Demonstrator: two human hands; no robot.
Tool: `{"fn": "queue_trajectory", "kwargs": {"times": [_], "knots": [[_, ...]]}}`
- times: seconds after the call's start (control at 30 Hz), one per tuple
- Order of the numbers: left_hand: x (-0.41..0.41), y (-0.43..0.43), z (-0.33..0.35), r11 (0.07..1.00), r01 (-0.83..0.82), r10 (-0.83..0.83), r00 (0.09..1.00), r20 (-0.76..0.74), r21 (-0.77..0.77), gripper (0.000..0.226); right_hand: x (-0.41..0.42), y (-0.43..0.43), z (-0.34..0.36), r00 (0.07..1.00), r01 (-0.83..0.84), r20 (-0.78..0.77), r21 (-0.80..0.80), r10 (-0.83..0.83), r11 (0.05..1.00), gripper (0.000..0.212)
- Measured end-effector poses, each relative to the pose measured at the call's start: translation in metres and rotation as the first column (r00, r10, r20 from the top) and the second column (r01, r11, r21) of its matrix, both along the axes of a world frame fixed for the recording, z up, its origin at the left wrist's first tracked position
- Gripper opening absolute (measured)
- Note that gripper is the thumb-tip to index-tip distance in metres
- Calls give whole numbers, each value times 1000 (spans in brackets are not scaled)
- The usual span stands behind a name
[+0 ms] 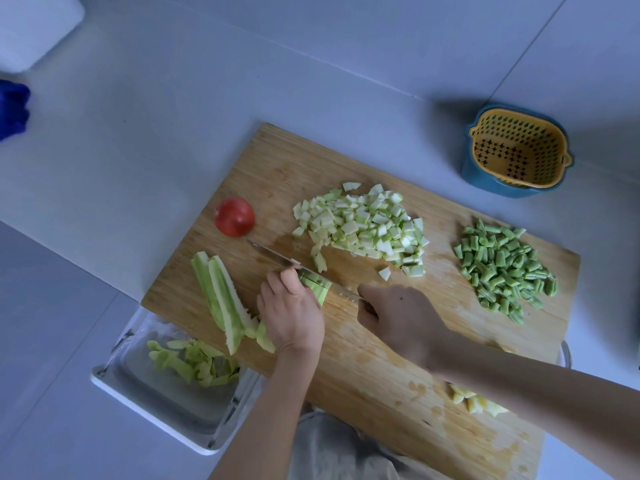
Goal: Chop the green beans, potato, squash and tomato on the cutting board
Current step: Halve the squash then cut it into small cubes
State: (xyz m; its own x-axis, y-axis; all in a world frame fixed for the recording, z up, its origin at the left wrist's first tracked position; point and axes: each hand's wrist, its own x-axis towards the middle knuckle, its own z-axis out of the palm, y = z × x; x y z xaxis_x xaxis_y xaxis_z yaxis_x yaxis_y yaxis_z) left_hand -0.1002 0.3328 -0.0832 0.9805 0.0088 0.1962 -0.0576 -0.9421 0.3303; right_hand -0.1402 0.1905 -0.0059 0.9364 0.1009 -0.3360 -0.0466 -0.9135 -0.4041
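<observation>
Diced potato (pixel 476 403) lies on the near part of the cutting board (pixel 363 375), partly under the right forearm; off the board's near-left corner a glass dish (pixel 128 337) holds green peelings (pixel 194 362); the left hand (pixel 291 317), fingers curled close together, pins a squash bundle (pixel 313 284) to the wood; the right hand (pixel 398 320) wraps its fingers round the handle of a knife (pixel 277 258), blade across that bundle; long squash strips (pixel 221 299) lie just left; farther off sit a diced squash heap (pixel 363 226), chopped green beans (pixel 502 268) at right, a tomato (pixel 234 216) at the left edge; a yellow colander (pixel 516 150) stands beyond the board.
</observation>
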Motion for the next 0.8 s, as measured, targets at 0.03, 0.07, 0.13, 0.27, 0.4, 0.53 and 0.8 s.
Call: {"fn": "queue_trajectory", "kwargs": {"times": [0.03, 0.07, 0.13, 0.27, 0.4, 0.53, 0.8], "knots": [[0, -1, 0, 1000, 2, -2, 1000, 1, -7, 34, -1, -2, 2, 1000, 1, 7, 6, -1, 1000, 25], [0, -1, 0, 1000, 0, 0, 1000, 3, -9, 33, -3, -3, 4, 1000, 3, 22, 13, -3, 1000, 27], [0, -1, -2, 1000, -16, 16, 1000, 2, -15, 32, -8, -5, 8, 999, 5, 48, 27, -6, 1000, 30], [0, -1, -5, 999, -44, 43, 999, -28, -17, 34, -10, 2, 4, 1000, 1, 22, -6, -1, 1000, 24], [1, -1, -1, 998, -49, 47, 998, -48, -25, 33, -1, 4, -4, 1000, -16, 13, -11, 16, 1000, 24], [0, -3, 2, 998, -49, 48, 997, -58, -27, 31, 2, 0, -7, 999, 10, 30, 50, -11, 999, 21], [5, -10, 8, 998, -38, 40, 998, -40, 46, 25, 15, -31, -7, 996, 77, 58, -30, -75, 997, 21]]}}
